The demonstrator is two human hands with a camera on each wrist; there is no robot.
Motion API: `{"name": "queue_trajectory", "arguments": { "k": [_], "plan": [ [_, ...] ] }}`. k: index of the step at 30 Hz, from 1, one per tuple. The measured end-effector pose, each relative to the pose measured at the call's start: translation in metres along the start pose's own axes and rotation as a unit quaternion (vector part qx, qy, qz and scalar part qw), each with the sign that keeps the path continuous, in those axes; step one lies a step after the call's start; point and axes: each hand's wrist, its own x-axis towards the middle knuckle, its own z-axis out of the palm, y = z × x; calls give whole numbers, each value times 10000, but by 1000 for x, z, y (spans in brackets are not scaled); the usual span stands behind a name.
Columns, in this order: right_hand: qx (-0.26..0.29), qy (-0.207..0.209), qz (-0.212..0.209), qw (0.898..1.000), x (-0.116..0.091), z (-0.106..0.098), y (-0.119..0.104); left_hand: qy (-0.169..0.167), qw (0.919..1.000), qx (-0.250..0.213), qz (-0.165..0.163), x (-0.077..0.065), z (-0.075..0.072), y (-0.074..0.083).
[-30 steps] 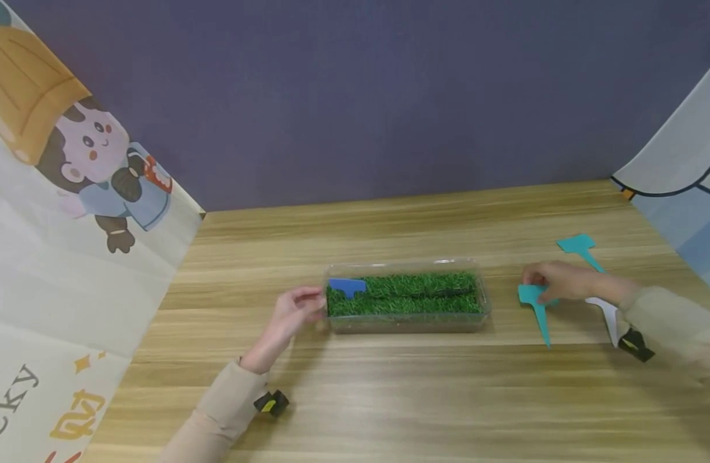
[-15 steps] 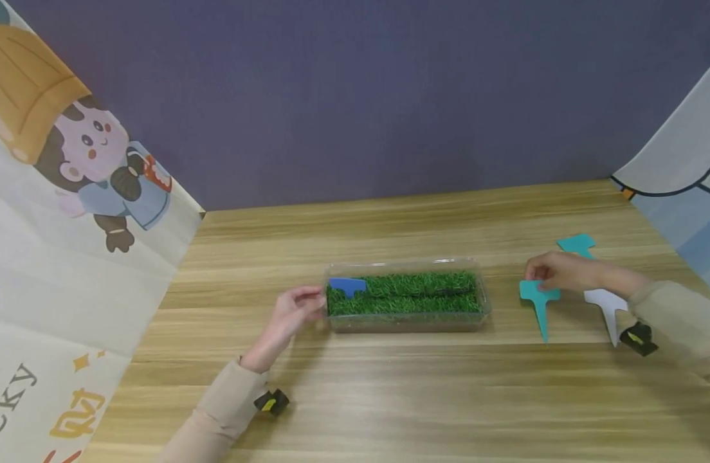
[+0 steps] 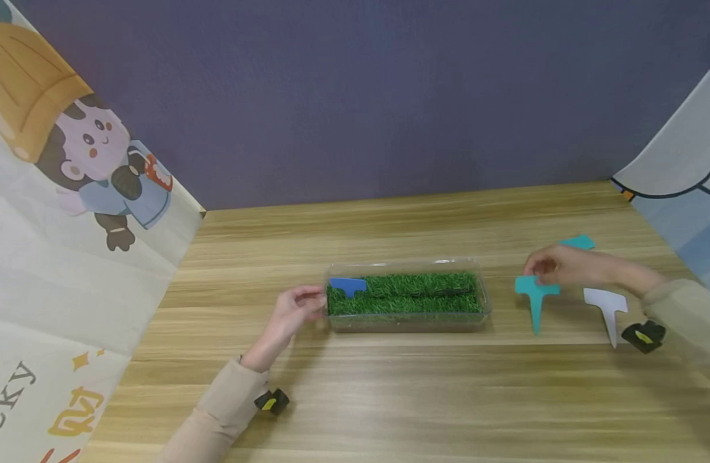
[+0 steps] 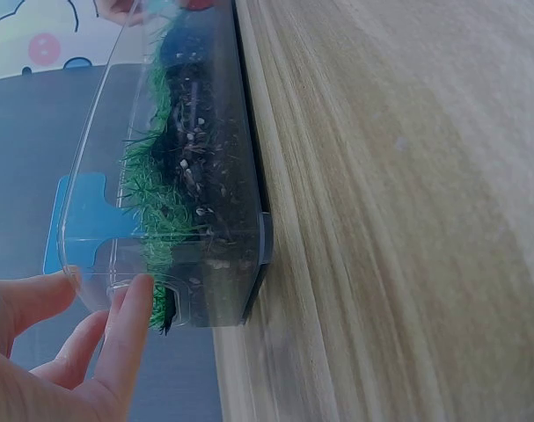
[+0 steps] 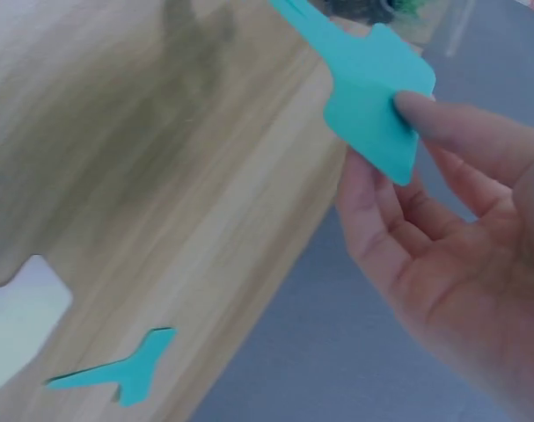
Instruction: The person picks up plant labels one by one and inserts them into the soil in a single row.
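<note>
At the left end of a clear plastic box point(image 3: 409, 325) planted with green grass point(image 3: 413, 305), my left hand point(image 3: 288, 315) touches the end wall and rim with nearly straight fingers point(image 4: 130, 325). A blue T-shaped plant label point(image 3: 348, 287) stands in the grass near that end. To the right of the box, my right hand point(image 3: 563, 265) pinches the head of a teal plant label point(image 5: 376, 97) between thumb and fingers, its pointed stem away from the palm. Dark soil point(image 4: 201, 149) shows through the box wall.
On the wooden table point(image 3: 401, 399), a white plant label point(image 3: 606, 305) lies right of the held one, under my right forearm. Another teal label point(image 5: 139, 369) lies farther back, partly hidden by my right hand in the head view. A dark panel point(image 3: 390, 103) rises behind.
My right hand has lifted slightly and brought up the teal label, whose stem now points almost straight down in the head view. My left hand and the box have stayed put.
</note>
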Motion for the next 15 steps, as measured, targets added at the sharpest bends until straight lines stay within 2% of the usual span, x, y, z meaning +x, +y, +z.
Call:
{"name": "queue_trajectory", "arguments": {
  "k": [8,15],
  "plan": [
    [-583,659,-568,9945,1,-4,-12,16,10000,-18,-49,1,0,0],
    [-648,1092,-435,9910,0,-6,-24,36,10000,-23,-43,2,0,-1]
  ]
}}
